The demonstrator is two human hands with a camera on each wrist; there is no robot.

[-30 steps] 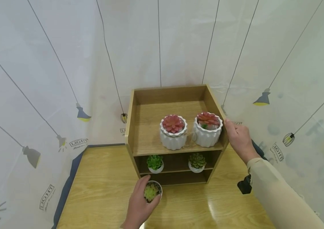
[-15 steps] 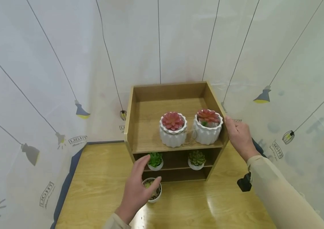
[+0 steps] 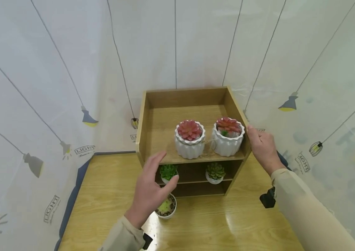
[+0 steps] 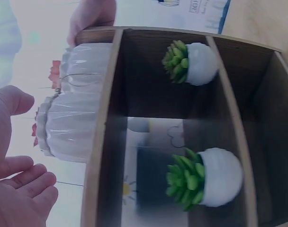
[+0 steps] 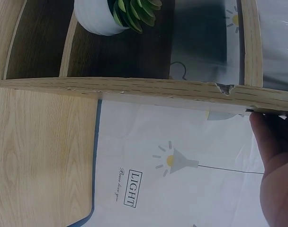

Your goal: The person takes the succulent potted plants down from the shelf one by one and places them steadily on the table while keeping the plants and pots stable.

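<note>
A wooden tabletop shelf (image 3: 183, 111) carries two white fluted pots on top, one with a red succulent (image 3: 190, 148) at the middle and another red succulent (image 3: 227, 143) at the right. My right hand (image 3: 263, 150) grips the upper right side panel. Thumb and fingers spread apart, my left hand (image 3: 149, 190) holds nothing and hovers before the front left of the shelf. It partly hides a small green succulent (image 3: 168, 171) in the compartment below. Under this hand, a white pot with a yellow-green succulent (image 3: 166, 207) stands on the table.
A second small green succulent (image 4: 179, 61) in a round white pot stands at the right of the middle compartment. The wood-grain table (image 3: 108, 195) meets a wall sheet printed with lamps (image 3: 86, 116) behind and at both sides.
My left hand has let go of the yellow-green succulent's pot, leaving it on the table, and has risen toward the shelf's top. The right hand stays on the side panel.
</note>
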